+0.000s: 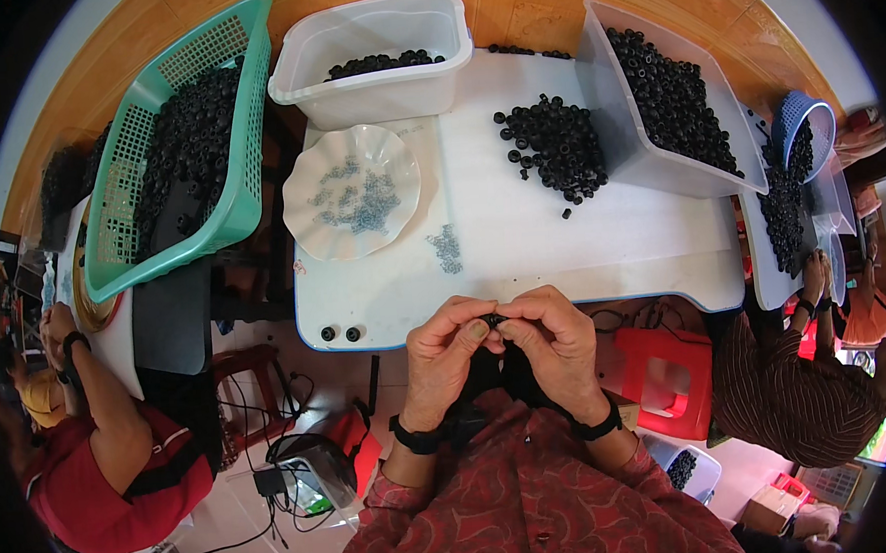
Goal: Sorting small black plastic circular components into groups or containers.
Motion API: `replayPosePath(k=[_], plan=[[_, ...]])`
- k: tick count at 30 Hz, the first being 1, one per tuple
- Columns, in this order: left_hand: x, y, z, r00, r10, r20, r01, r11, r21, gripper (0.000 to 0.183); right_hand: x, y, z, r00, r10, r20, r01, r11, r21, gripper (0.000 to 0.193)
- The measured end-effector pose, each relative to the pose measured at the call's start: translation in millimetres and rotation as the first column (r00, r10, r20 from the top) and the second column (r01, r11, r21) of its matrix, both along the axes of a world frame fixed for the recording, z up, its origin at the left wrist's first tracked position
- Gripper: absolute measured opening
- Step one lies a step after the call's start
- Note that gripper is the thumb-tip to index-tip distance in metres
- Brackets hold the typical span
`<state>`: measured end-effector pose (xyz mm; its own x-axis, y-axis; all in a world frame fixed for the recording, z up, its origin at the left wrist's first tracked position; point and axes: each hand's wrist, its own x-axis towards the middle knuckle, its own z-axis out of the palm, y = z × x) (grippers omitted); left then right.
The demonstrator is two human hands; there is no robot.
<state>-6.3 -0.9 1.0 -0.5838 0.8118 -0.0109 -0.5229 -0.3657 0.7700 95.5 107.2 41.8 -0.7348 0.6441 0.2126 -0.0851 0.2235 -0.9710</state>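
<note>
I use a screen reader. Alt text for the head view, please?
Left hand and right hand pinch a small black ring together over a white table bearing loose black rings, tubs and a scalloped dish.

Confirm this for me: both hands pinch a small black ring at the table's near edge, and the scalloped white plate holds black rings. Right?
Not quite. In the head view the scalloped white plate holds small grey metal pieces, not black rings. Both the left hand and right hand do pinch a small black ring at the table's near edge.

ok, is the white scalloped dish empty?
No, the white scalloped dish holds a scatter of small grey metal pieces.
</note>
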Motion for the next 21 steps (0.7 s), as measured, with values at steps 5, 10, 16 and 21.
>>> replayPosePath(k=[5,10,16,21], plan=[[-1.7,0.8,0.2,0.999,0.0,-0.047,0.0,1.0,-0.014,0.02,-0.6,0.8,2.2,1.0,-0.006,0.015,0.004,0.997,0.074,0.016],[-2.9,-1.0,0.5,0.999,0.029,-0.041,-0.032,0.997,-0.066,0.021,-1.5,1.6,6.2,1.0,0.007,0.03,-0.012,0.988,0.154,0.015],[-2.4,-2.0,-3.2,0.998,0.053,0.017,-0.051,0.995,-0.08,0.019,-1.0,3.3,5.7,0.999,0.029,0.046,-0.035,0.989,0.144,0.016],[-1.9,-2.8,-4.2,0.998,0.056,0.016,-0.055,0.996,-0.068,0.017,-0.4,6.1,6.2,0.996,0.052,0.078,-0.066,0.978,0.196,0.017]])
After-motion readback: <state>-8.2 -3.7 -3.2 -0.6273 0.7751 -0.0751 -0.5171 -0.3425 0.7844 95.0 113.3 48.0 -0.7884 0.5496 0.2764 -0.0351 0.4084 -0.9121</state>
